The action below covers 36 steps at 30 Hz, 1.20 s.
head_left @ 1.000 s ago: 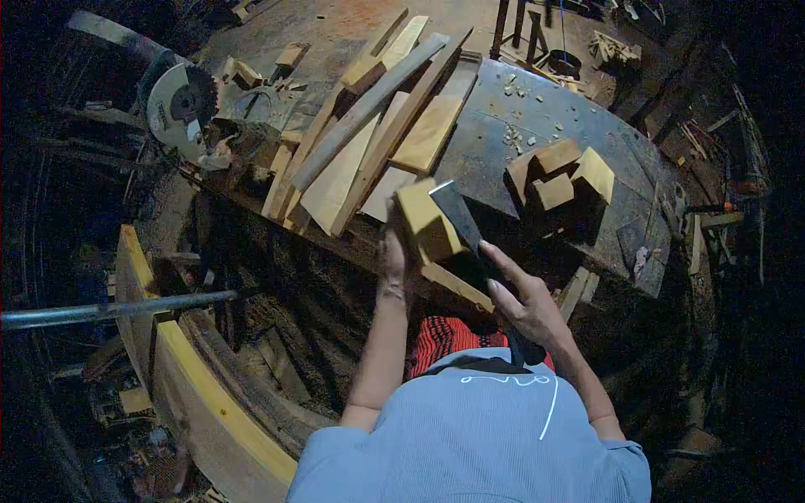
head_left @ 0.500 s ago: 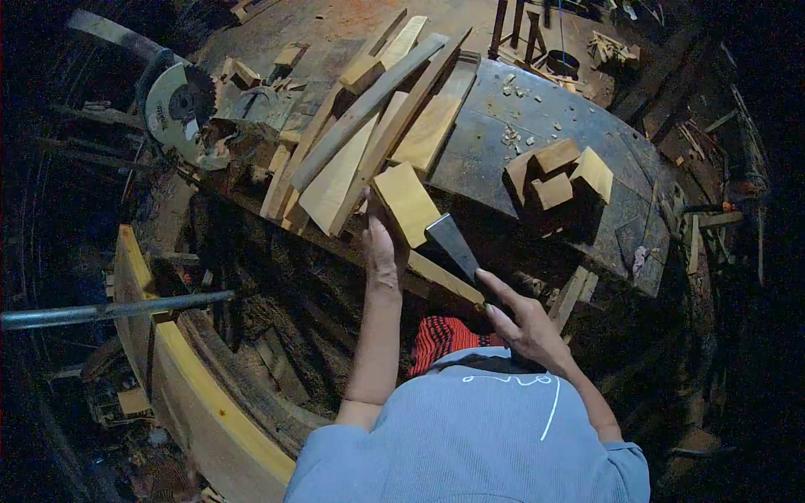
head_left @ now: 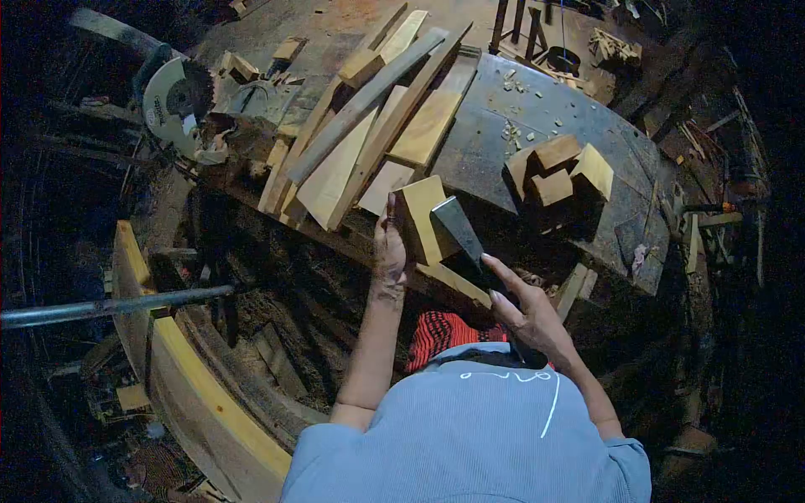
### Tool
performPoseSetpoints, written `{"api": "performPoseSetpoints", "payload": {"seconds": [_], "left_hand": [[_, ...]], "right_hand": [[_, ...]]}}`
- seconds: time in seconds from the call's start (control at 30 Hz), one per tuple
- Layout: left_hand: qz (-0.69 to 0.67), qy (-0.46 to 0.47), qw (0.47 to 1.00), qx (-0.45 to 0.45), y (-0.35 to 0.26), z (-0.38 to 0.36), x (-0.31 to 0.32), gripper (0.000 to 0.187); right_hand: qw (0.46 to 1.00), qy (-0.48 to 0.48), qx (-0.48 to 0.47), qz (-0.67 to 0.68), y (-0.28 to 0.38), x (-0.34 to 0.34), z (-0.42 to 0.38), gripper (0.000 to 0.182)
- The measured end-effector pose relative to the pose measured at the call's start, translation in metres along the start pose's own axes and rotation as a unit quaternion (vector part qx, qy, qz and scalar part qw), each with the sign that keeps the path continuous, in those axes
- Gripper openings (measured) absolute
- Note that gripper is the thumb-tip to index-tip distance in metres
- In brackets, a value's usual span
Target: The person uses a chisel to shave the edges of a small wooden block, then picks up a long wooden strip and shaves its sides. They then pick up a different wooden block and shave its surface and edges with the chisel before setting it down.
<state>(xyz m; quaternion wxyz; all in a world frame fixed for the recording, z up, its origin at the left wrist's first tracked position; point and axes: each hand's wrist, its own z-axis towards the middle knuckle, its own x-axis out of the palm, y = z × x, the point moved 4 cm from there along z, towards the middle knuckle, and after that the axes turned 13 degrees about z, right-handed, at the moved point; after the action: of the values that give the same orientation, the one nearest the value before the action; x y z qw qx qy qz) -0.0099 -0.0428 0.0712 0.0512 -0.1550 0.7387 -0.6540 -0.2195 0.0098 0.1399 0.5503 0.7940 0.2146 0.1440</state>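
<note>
My left hand (head_left: 391, 251) grips a pale yellow wooden block (head_left: 421, 205) by its left side, close to the table's near edge. Most of its fingers are hidden behind the block. In my right hand (head_left: 534, 317) is a chisel (head_left: 459, 230) with a broad, flat dark blade pointing up and to the left. The index finger lies along the blade's lower part, and the handle is mostly covered by the hand. The blade's bright end overlaps the block's right side in this view. Below both, a light wooden strip (head_left: 455, 287) slants down to the right.
Long boards (head_left: 369, 126) lie piled on the metal table (head_left: 478, 142), with a notched wooden piece (head_left: 555, 155) and shavings to the right. A circular saw (head_left: 176, 101) stands at far left. A metal bar (head_left: 117, 306) and a curved plank (head_left: 197, 369) fill the lower left.
The block has turned more upright and shifted slightly right with my left hand. The chisel has tilted, its blade end now higher and a little further right.
</note>
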Motion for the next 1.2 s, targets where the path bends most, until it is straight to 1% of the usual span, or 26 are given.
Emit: {"api": "performPoseSetpoints", "payload": {"seconds": [0.03,0.07,0.1,0.13,0.23,0.27,0.3,0.33,0.37,0.4,0.43,0.47,0.6,0.67,0.7,0.73,0.77,0.83,0.9,0.97,1.0,1.03,1.07,1.1,1.17,1.2], "left_hand": [[-0.052,0.0,0.998,-0.038,0.011,0.001,-0.002,0.051],[-0.052,0.001,0.998,-0.038,0.017,0.001,-0.004,0.051],[-0.039,0.0,0.997,-0.068,0.011,-0.001,0.0,0.051],[-0.027,-0.001,0.995,-0.098,0.009,-0.002,0.002,0.052],[-0.009,0.005,0.993,-0.118,0.007,-0.001,0.004,0.051],[-0.009,0.006,0.993,-0.118,0.006,-0.001,0.006,0.051],[-0.003,-0.024,0.995,-0.101,0.002,0.0,0.006,0.051],[0.004,-0.053,0.995,-0.083,-0.001,0.001,0.006,0.051],[0.003,-0.052,0.995,-0.083,-0.005,0.001,0.007,0.051],[0.033,-0.084,0.988,-0.124,-0.007,0.001,0.004,0.046],[0.063,-0.116,0.977,-0.165,-0.006,0.001,0.001,0.041],[0.025,-0.071,0.984,-0.159,-0.002,0.002,0.002,0.041],[0.046,-0.07,0.984,-0.156,-0.005,-0.007,0.001,0.042],[-0.006,-0.015,0.997,-0.075,-0.012,-0.002,0.003,0.051],[-0.008,-0.017,0.997,-0.075,-0.015,-0.002,0.004,0.051],[0.0,-0.039,0.995,-0.096,-0.02,-0.003,0.005,0.051],[0.01,-0.061,0.991,-0.116,-0.021,-0.003,0.003,0.051],[-0.004,-0.076,0.99,-0.12,-0.014,0.001,-0.003,0.051],[-0.022,-0.086,0.989,-0.122,-0.004,0.004,-0.003,0.051],[-0.095,0.014,0.991,-0.09,0.004,-0.004,0.012,0.05],[0.001,0.004,0.985,-0.171,0.004,-0.016,0.013,0.049],[-0.009,0.025,0.982,-0.186,0.016,-0.021,0.019,0.047],[-0.024,0.018,0.978,-0.204,0.016,-0.028,0.025,0.047],[-0.039,0.011,0.974,-0.222,0.008,-0.032,0.031,0.046],[-0.025,-0.024,0.977,-0.211,0.003,-0.025,0.023,0.046],[-0.003,-0.008,0.988,-0.151,0.007,-0.018,0.011,0.048]], "right_hand": [[1.0,-0.001,0.001,0.0,0.0,0.0,0.0,0.048],[1.0,0.001,0.017,0.007,-0.001,0.0,0.0,0.048],[0.999,0.002,0.032,0.014,-0.002,0.0,0.0,0.048],[0.999,0.001,0.033,0.014,-0.002,-0.001,0.0,0.048],[1.0,-0.002,0.016,0.01,0.001,-0.001,-0.001,0.048],[0.998,0.004,0.057,0.001,0.003,0.0,-0.002,0.048],[0.995,0.009,0.098,-0.008,0.002,0.0,-0.002,0.048],[0.995,0.007,0.097,-0.007,-0.002,0.002,-0.004,0.048],[0.998,0.006,0.058,-0.007,-0.006,0.005,-0.008,0.048],[1.0,0.005,0.02,-0.008,-0.007,0.007,-0.009,0.047],[1.0,0.004,0.019,-0.01,-0.007,0.006,-0.008,0.047],[1.0,-0.003,0.022,-0.005,-0.007,0.006,-0.008,0.047],[0.999,-0.001,0.046,0.011,-0.008,0.003,-0.002,0.047],[0.998,0.005,0.054,0.018,-0.011,0.005,-0.001,0.047],[1.0,0.002,0.02,-0.001,-0.01,0.008,-0.001,0.047],[1.0,0.001,-0.014,-0.019,-0.008,0.01,-0.002,0.047],[1.0,0.003,-0.014,-0.019,-0.008,0.011,-0.002,0.047],[1.0,0.021,-0.003,-0.021,-0.011,0.014,-0.003,0.047],[1.0,0.009,-0.004,-0.012,-0.011,0.013,0.0,0.047],[1.0,-0.004,-0.001,-0.001,-0.011,0.011,0.003,0.047],[0.999,-0.036,-0.01,0.011,-0.009,0.006,0.009,0.047],[0.997,-0.068,-0.02,0.023,-0.006,0.0,0.015,0.047],[0.997,-0.069,-0.006,0.028,-0.002,-0.005,0.019,0.046],[0.997,-0.058,-0.011,0.042,-0.002,-0.01,0.024,0.046],[0.993,-0.054,0.074,0.08,0.005,-0.012,0.019,0.046],[0.993,-0.053,0.074,0.078,0.003,-0.013,0.017,0.046]]}}
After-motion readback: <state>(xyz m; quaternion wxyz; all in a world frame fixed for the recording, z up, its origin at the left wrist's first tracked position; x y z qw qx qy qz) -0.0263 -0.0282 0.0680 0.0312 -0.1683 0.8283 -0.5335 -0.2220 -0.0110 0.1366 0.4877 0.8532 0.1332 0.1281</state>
